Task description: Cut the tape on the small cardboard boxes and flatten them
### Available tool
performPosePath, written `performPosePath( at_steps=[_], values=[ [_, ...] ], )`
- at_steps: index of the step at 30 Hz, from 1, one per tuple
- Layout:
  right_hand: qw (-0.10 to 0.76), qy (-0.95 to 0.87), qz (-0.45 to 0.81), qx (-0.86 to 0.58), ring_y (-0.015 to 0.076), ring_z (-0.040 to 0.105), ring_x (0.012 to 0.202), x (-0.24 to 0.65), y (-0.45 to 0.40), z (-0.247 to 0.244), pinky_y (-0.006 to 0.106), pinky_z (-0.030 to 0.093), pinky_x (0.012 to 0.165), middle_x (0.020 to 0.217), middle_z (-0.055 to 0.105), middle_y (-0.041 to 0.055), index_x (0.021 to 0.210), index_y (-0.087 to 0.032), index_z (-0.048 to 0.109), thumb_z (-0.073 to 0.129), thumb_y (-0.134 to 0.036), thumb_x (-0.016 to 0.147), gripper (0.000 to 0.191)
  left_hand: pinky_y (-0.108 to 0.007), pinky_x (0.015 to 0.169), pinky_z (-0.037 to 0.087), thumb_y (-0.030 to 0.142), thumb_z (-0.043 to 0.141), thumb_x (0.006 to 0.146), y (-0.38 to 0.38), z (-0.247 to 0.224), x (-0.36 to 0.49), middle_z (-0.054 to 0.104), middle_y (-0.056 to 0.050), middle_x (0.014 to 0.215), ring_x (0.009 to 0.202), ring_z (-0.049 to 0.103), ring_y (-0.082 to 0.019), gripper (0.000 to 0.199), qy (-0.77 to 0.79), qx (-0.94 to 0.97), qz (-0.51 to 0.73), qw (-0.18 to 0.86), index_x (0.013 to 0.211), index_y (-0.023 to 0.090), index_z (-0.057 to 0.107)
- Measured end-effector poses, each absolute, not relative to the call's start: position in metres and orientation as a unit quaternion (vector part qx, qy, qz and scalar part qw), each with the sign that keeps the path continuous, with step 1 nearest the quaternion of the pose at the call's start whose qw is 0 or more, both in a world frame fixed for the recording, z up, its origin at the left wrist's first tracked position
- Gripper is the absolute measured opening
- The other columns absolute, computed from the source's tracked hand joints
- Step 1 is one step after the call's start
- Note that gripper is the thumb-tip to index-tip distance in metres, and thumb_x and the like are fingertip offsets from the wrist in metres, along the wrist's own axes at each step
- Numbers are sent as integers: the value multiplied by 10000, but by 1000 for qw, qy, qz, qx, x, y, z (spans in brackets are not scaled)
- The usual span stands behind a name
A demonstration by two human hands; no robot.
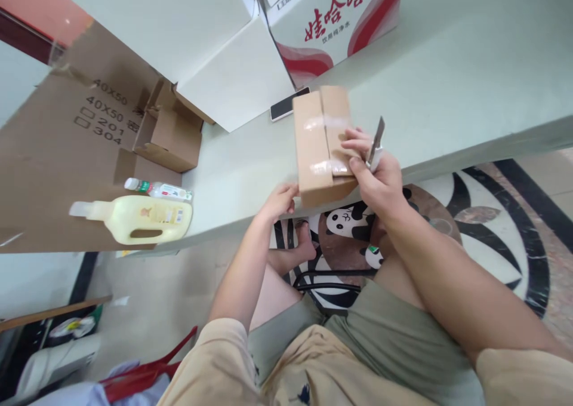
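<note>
A small brown cardboard box (311,149) rests at the front edge of the pale table, with clear tape across its flaps. My left hand (281,202) touches the lower left side of the box, its fingers curled against the cardboard. Over the right part of the box is my right hand (378,176), closed around a knife (376,140) whose blade points up and away. Some fingertips of that hand lie on the box's top flap.
Behind the box lies a dark phone (286,104). A white and red carton (335,30) and a white box (237,71) stand at the back. Leftward are a yellow jug (150,220), a small bottle (163,191) and an open brown box (172,134).
</note>
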State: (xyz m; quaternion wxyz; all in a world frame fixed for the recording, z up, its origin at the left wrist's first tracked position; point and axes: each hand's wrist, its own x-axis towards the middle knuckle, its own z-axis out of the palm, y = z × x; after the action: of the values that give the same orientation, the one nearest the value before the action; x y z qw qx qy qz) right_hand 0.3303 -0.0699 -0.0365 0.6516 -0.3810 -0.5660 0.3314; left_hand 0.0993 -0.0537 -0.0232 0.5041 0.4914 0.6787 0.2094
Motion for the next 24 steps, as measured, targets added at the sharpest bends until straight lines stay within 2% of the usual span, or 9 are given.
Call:
performPosePath(
  at_steps=[3,5,7,10,13,16,19,21,24],
  values=[
    [635,-569,328,-406,269,610,1332,331,-68,-35,549,412,1202,1294,720,70,1006,-253,751,590,-326,937,189,-254,522,476,381,578,927,-43,-20,94,739,-80,804,659,667,-172,243,698,501,261,440,867,175,691],
    [627,-565,338,-415,274,643,1283,329,-66,-35,531,474,1142,1296,717,86,995,-238,752,597,-297,918,183,-323,782,567,393,428,998,-28,-8,90,747,-96,1138,1006,701,-213,335,688,521,365,349,1019,199,700],
    [625,-564,346,-415,276,649,1270,328,-65,-35,523,487,1123,1306,711,86,990,-238,746,600,-300,912,178,-421,1067,496,455,440,1004,-6,9,93,665,-65,1360,1307,590,-253,354,613,597,428,292,1164,255,683],
    [627,-560,356,-408,289,631,1291,327,-64,-37,540,464,1137,1319,702,83,983,-240,732,609,-350,915,178,-440,1208,373,398,693,879,35,32,112,636,-36,1382,1447,454,-293,280,515,706,418,248,1139,293,688],
    [635,-552,358,-405,299,620,1301,328,-62,-40,548,458,1135,1303,703,88,974,-236,712,621,-413,916,208,-445,1206,383,195,823,703,72,39,140,664,-38,1300,1411,478,-335,338,485,747,368,267,1014,290,729],
    [651,-526,333,-435,284,644,1241,330,-59,-42,520,486,1092,1217,718,79,969,-243,676,600,-504,930,274,-467,1167,430,114,804,647,89,40,163,701,-36,1134,1256,586,-343,288,472,774,306,290,886,264,744],
    [700,-438,287,-485,223,689,855,332,-54,-41,436,563,846,952,693,47,981,-266,604,552,-624,931,365,-494,1080,485,129,784,652,87,48,180,685,-47,1023,1126,628,-344,191,495,792,244,261,799,236,723],
    [723,-384,286,-498,179,564,584,335,-53,-39,380,516,652,724,581,-1,983,-285,554,494,-681,936,403,-506,990,519,157,776,671,83,56,191,668,-57,951,1033,642,-339,144,517,803,184,235,763,230,692],
    [706,-365,331,-508,165,442,465,340,-55,-33,351,424,536,579,454,-28,1040,-293,564,384,-676,977,427,-529,920,526,180,763,698,82,61,204,630,-56,854,957,649,-347,152,541,804,144,202,741,223,624]
  ],
)
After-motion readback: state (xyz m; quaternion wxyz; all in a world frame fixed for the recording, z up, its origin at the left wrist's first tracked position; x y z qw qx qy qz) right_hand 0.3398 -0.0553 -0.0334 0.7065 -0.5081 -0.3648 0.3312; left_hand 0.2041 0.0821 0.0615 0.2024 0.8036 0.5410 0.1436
